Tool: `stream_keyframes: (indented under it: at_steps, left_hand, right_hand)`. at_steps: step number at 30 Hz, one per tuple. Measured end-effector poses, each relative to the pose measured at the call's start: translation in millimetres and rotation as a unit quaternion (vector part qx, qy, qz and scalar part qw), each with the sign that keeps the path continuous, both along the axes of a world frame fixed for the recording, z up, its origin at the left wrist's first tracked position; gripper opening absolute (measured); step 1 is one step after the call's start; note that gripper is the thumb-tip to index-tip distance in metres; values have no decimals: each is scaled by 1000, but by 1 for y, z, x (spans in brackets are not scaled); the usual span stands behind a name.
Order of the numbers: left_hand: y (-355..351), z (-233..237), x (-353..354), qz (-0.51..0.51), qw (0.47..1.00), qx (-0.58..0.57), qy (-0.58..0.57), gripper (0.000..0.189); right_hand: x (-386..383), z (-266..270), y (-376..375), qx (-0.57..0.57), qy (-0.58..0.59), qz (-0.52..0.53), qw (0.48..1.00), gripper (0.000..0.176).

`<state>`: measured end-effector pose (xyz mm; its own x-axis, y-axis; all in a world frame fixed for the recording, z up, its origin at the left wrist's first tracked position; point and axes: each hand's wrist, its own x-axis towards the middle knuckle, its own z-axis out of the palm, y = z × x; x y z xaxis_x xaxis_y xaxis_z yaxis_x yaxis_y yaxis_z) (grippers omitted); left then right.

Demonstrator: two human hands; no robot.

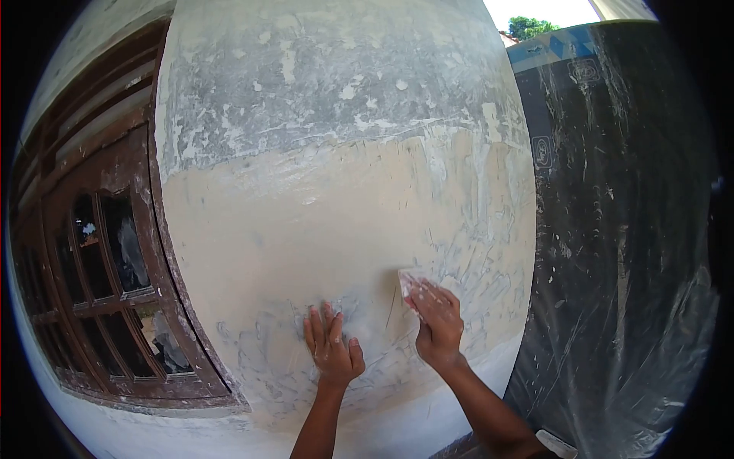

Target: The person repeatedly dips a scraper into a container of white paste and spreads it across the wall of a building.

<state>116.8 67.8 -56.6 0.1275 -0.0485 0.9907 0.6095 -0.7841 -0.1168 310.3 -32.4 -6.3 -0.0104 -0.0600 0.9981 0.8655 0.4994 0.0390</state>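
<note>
My left hand (332,348) lies against the lower part of the wall (290,222), its fingers spread and pointing up, with nothing in it. To its right, my right hand (439,317) grips a small pale scraper (405,286) dusted with white, its edge at the wall surface. The wall around both hands is beige and smooth in the middle, with grey smears and streaks lower down and to the right. Above the beige area the wall is rough grey with white patches. A thin dark line runs down the wall just left of the scraper.
A brown wooden window frame (141,229) with dark panes stands at the left. On the right hangs a dark plastic sheet (581,306) splashed with white, under a blue strip (550,47). A green tree (529,28) shows at the top right.
</note>
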Motion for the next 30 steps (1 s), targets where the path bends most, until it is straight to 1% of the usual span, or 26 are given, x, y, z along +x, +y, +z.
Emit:
stream_keyframes:
  at_steps: [2, 3, 4, 5, 8, 9, 10, 11, 14, 15, 16, 17, 18, 19, 21, 22, 25, 26, 27, 28, 29, 30]
  left_hand:
    - [-1, 1, 1, 8, 1000, 0, 0, 50]
    - [-1, 1, 1, 9, 1000, -3, -2, 50]
    - [-1, 1, 1, 10, 1000, -5, -3, 50]
    - [-1, 2, 2, 13, 1000, -6, -5, 50]
    - [0, 1, 2, 25, 1000, -4, -4, 51]
    - [0, 1, 2, 28, 1000, -3, -3, 51]
    - [0, 0, 2, 31, 1000, -3, -2, 51]
    - [0, -1, 2, 33, 999, -3, -3, 51]
    - [2, -2, 2, 39, 999, 6, -1, 51]
    - [2, -2, 2, 42, 999, 4, -2, 52]
    - [2, -1, 3, 44, 999, 3, -4, 52]
    - [2, -2, 3, 45, 999, 6, -4, 52]
    - [2, -3, 3, 48, 999, 7, -4, 52]
    - [4, -3, 4, 51, 999, 10, -7, 52]
    - [4, -2, 6, 61, 998, 17, -16, 52]
    - [4, -3, 5, 70, 997, 19, -19, 51]
    - [2, -1, 5, 73, 997, 19, -16, 51]
    - [2, -2, 6, 76, 997, 20, -20, 51]
    - [3, -2, 6, 81, 996, 17, -17, 51]
    - [3, -2, 6, 87, 996, 15, -14, 51]
    - [4, -2, 5, 91, 996, 16, -14, 51]
    - [4, -3, 6, 92, 996, 16, -15, 51]
  right_hand:
    - [22, 94, 18, 74, 8, -37, 997, 53]
    - [32, 135, 29, 102, -2, -53, 993, 50]
    - [42, 168, 43, 114, -11, -54, 992, 51]
    - [48, 191, 51, 108, -27, -63, 992, 50]
    - [50, 203, 70, 73, -58, -57, 994, 51]
    - [47, 187, 74, 56, -62, -52, 995, 50]
    - [44, 163, 77, 63, -74, -54, 994, 51]
    - [42, 130, 76, 42, -84, -67, 993, 52]
    - [39, 5, 63, -38, -94, -44, 994, 56]
    - [39, -36, 50, -84, -109, -51, 989, 55]
    - [41, -72, 39, -106, -130, -43, 985, 54]
    - [41, -106, 27, -120, -123, -28, 985, 52]
    - [41, -123, 16, -136, -116, -13, 984, 51]
    - [40, -115, 8, -132, -119, -12, 984, 51]
    - [32, -92, -5, -110, -54, 33, 992, 47]
    - [31, -57, -6, -57, -63, 32, 996, 46]
    - [37, 79, 14, 72, -76, 25, 994, 44]
    - [40, 119, 25, 106, -90, 20, 990, 47]
    - [44, 154, 37, 115, -112, 12, 987, 50]
    - [47, 179, 49, 124, -133, 3, 983, 53]
    - [51, 194, 60, 126, -133, 6, 983, 53]
    - [56, 204, 69, 115, -160, 0, 980, 56]
